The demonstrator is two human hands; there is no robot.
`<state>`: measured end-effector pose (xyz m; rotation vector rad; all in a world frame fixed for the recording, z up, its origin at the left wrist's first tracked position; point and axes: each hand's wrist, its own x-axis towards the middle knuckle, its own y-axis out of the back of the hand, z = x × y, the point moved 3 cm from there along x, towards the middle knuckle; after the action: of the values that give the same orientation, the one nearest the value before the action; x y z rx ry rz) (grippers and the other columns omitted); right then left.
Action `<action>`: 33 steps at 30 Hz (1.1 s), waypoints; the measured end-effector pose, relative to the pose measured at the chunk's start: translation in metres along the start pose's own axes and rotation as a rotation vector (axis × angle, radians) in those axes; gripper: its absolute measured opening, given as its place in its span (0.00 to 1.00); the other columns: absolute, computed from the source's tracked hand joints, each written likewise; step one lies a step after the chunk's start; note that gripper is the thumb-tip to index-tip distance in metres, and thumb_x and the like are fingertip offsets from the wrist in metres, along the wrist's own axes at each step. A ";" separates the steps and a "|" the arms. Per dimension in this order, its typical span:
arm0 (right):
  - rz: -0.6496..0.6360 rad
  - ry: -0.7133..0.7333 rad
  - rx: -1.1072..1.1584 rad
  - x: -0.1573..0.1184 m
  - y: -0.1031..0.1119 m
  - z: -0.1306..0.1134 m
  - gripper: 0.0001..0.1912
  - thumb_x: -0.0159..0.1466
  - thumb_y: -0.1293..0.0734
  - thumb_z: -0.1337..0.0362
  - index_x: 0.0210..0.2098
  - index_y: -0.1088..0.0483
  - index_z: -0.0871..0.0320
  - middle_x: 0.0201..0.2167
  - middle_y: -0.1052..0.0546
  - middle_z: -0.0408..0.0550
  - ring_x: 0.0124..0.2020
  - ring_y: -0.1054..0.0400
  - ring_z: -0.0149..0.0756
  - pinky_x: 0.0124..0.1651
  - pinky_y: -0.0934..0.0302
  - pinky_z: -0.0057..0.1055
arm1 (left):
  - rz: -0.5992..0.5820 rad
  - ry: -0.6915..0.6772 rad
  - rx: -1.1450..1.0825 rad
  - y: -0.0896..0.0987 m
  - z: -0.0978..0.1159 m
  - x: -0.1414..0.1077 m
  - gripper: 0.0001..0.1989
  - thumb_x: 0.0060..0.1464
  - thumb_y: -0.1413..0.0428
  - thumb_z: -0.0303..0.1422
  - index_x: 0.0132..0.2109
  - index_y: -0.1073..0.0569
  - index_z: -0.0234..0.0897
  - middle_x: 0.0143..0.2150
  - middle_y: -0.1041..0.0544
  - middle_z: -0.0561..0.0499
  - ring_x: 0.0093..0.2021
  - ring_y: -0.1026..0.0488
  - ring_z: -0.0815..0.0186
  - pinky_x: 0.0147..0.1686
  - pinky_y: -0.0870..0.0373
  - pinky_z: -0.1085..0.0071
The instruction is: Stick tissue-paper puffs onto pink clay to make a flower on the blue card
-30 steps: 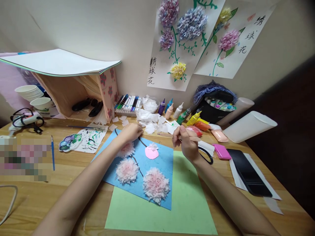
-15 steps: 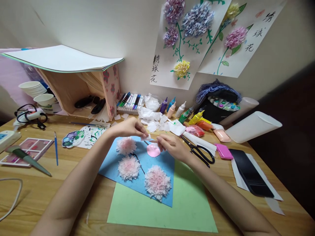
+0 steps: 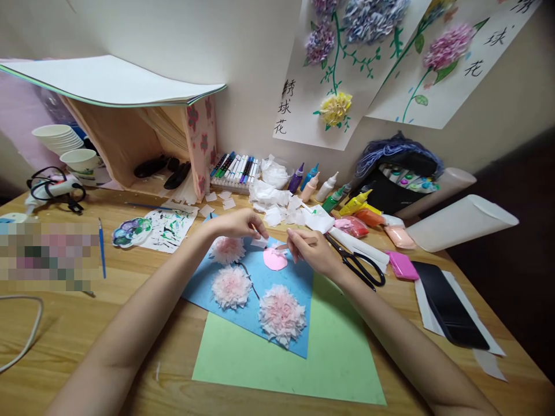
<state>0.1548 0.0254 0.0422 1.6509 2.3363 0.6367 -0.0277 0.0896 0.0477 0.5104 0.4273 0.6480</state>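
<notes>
My left hand (image 3: 246, 224) pinches a small white tissue paper square (image 3: 259, 243) above the top of a blue sheet (image 3: 291, 277). Closed around a thin brown stick (image 3: 282, 247), my right hand (image 3: 310, 249) is just to the right. The stick's tip is at the upper part of a flat pink disc (image 3: 274, 261) on the blue sheet, where a little whitish tissue shows. Three fluffy pink-and-white paper flowers (image 3: 282, 315) sit on the same sheet, joined by dark painted stems (image 3: 248, 273). A green sheet (image 3: 286, 375) lies underneath.
Loose tissue squares (image 3: 274, 215) and paint bottles (image 3: 326, 188) stand behind my hands. Black scissors (image 3: 356, 263), a pink packet (image 3: 401, 266) and a phone (image 3: 451, 303) lie to the right. A paint-smeared paper (image 3: 169, 228) and a blue brush (image 3: 102, 248) are on the left.
The stick has drawn away from the paper at my left fingers and dipped to the pink disc. My hands are slightly farther apart. The whole view has shifted a little.
</notes>
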 end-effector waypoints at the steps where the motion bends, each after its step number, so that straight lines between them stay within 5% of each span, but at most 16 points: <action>1: 0.004 0.004 0.008 0.000 0.001 -0.001 0.25 0.67 0.44 0.51 0.19 0.36 0.58 0.13 0.33 0.41 0.17 0.40 0.28 0.23 0.46 0.25 | -0.001 0.002 0.005 0.000 0.001 0.000 0.11 0.46 0.43 0.25 0.37 0.20 0.38 0.33 0.19 0.51 0.30 0.28 0.70 0.32 0.36 0.76; 4: 0.072 0.034 0.065 -0.005 0.008 -0.004 0.20 0.66 0.43 0.51 0.25 0.35 0.58 0.18 0.30 0.42 0.20 0.36 0.29 0.25 0.42 0.25 | -0.012 0.003 0.017 0.001 0.002 -0.001 0.11 0.47 0.43 0.26 0.39 0.20 0.37 0.36 0.19 0.49 0.33 0.26 0.68 0.33 0.34 0.75; 7: 0.173 0.050 -0.003 -0.026 0.016 0.000 0.12 0.67 0.42 0.56 0.36 0.32 0.56 0.32 0.24 0.47 0.33 0.28 0.35 0.36 0.35 0.30 | 0.019 0.006 0.039 0.010 0.002 -0.006 0.11 0.47 0.44 0.26 0.39 0.21 0.36 0.37 0.19 0.47 0.36 0.25 0.66 0.36 0.33 0.74; 14: 0.070 0.033 -0.483 -0.108 -0.007 0.022 0.11 0.66 0.41 0.63 0.46 0.34 0.54 0.58 0.33 0.55 0.54 0.33 0.47 0.51 0.34 0.45 | 0.217 0.125 0.196 0.051 -0.025 -0.024 0.13 0.48 0.47 0.28 0.40 0.21 0.35 0.42 0.20 0.47 0.40 0.25 0.64 0.41 0.32 0.73; 20: -0.028 0.238 -0.688 -0.119 -0.013 0.036 0.21 0.65 0.41 0.67 0.57 0.39 0.63 0.59 0.35 0.61 0.61 0.42 0.46 0.61 0.42 0.49 | 0.168 0.130 0.222 0.054 -0.031 -0.028 0.16 0.51 0.48 0.31 0.46 0.23 0.35 0.49 0.23 0.46 0.48 0.27 0.62 0.48 0.33 0.69; 29: -0.149 0.335 -0.495 -0.106 0.041 0.061 0.20 0.65 0.42 0.72 0.54 0.33 0.53 0.55 0.29 0.50 0.60 0.40 0.40 0.61 0.43 0.44 | 0.093 0.072 0.082 0.039 -0.055 -0.024 0.17 0.53 0.49 0.33 0.48 0.25 0.34 0.50 0.24 0.45 0.51 0.29 0.62 0.51 0.35 0.68; 33: -0.154 0.311 -0.487 -0.093 0.053 0.064 0.17 0.64 0.40 0.70 0.49 0.28 0.53 0.53 0.27 0.49 0.54 0.33 0.39 0.57 0.37 0.39 | 0.083 0.018 -0.046 0.035 -0.035 -0.030 0.14 0.52 0.45 0.33 0.47 0.25 0.36 0.48 0.23 0.45 0.50 0.28 0.63 0.52 0.36 0.66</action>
<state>0.2580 -0.0322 0.0035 1.2107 2.2212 1.3782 -0.0839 0.1046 0.0466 0.4809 0.4093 0.7409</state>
